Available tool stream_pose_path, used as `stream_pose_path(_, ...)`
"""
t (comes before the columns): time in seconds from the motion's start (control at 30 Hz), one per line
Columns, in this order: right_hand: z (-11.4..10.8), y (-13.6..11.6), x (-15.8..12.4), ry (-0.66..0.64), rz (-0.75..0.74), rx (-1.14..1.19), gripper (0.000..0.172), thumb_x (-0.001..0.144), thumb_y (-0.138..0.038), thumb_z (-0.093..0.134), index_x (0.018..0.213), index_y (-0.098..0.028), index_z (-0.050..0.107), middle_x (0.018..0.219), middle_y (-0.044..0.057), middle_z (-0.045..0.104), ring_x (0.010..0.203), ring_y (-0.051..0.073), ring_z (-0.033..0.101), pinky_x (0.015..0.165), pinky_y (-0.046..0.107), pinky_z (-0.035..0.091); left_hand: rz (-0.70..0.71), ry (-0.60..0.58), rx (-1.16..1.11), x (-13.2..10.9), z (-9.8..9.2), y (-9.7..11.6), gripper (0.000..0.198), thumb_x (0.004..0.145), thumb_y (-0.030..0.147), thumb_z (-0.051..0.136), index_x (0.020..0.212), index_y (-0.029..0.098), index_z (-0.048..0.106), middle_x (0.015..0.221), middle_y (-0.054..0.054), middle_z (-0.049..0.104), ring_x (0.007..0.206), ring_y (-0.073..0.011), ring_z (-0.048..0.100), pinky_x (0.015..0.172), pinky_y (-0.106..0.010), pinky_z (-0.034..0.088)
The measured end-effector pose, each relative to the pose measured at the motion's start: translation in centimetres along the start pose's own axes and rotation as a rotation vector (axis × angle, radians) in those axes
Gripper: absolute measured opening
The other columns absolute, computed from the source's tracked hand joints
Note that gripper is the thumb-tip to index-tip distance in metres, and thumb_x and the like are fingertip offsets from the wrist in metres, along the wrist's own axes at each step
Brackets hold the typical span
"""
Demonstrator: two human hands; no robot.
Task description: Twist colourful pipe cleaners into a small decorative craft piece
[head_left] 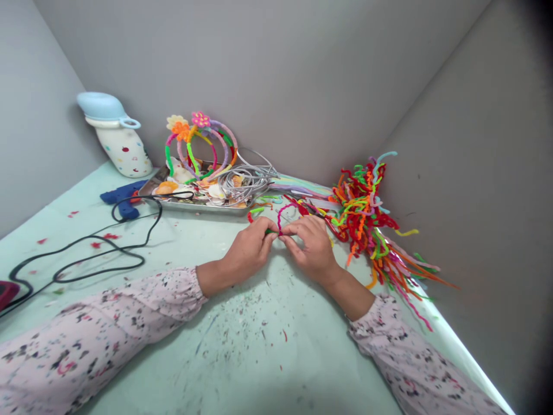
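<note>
Both hands meet over the middle of the pale green table [242,323], fingertips nearly touching. My left hand [250,249] pinches a pipe cleaner; a short green part shows at its fingertips and a red end pokes out behind the fingers. My right hand [311,245] is closed on the magenta stretch of pipe cleaner [280,216], which arcs up between the hands. Whether the green, red and magenta parts are one joined piece is hidden by the fingers. Just beyond the hands lie short pipe cleaner scraps [258,210].
A metal tray [203,206] holds decorated headbands [190,153], a coil of silver wire [246,181] and scraps. To its left are a blue glue gun [125,196], its looping black cable [147,242] and a white bottle [123,151]. Colourful pipe cleaners [365,213] pile up at right.
</note>
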State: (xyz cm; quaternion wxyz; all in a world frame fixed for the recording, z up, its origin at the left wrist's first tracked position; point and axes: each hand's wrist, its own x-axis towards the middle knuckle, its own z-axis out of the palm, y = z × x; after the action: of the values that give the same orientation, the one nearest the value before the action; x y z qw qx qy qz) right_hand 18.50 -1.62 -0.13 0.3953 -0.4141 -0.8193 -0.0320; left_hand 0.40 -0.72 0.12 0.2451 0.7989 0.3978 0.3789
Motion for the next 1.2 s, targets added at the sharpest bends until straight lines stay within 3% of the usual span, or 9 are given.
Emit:
stream_pose_path(0.57,0.04,-0.09,0.12,-0.059,0.015,-0.001,0.009,0.090,-0.028,0.053,0.095,-0.021,0.057,0.098,0.006,0.061,0.096,0.021,0.052,0.089,0.039,0.036,0.020,-0.005,0.041,-0.05,0.00,-0.07,0.009,0.091,0.019,0.043,0.094,0.017,0.051,0.075,-0.001,0.056,0.067,-0.0141,0.052,0.063,-0.026,0.039)
stream_pose_path(0.87,0.27,0.13,-0.03,-0.150,0.046,0.050,0.007,0.092,-0.026,0.048,0.091,-0.020,0.052,0.094,0.007,0.058,0.091,0.022,0.051,0.084,0.039,0.038,0.068,-0.028,0.057,-0.12,0.09,-0.23,0.009,0.089,0.015,0.043,0.093,0.016,0.051,0.077,-0.001,0.055,0.066,-0.0130,0.049,0.064,-0.026,0.039)
stream_pose_path(1.2,0.02,0.08,0.16,-0.106,0.055,0.108,0.008,0.091,-0.027,0.052,0.092,-0.020,0.056,0.093,0.005,0.060,0.091,0.020,0.052,0.085,0.038,0.038,0.046,-0.019,0.047,-0.01,0.00,-0.02,0.009,0.089,0.016,0.043,0.093,0.016,0.051,0.077,-0.001,0.055,0.066,-0.0134,0.049,0.063,-0.026,0.038)
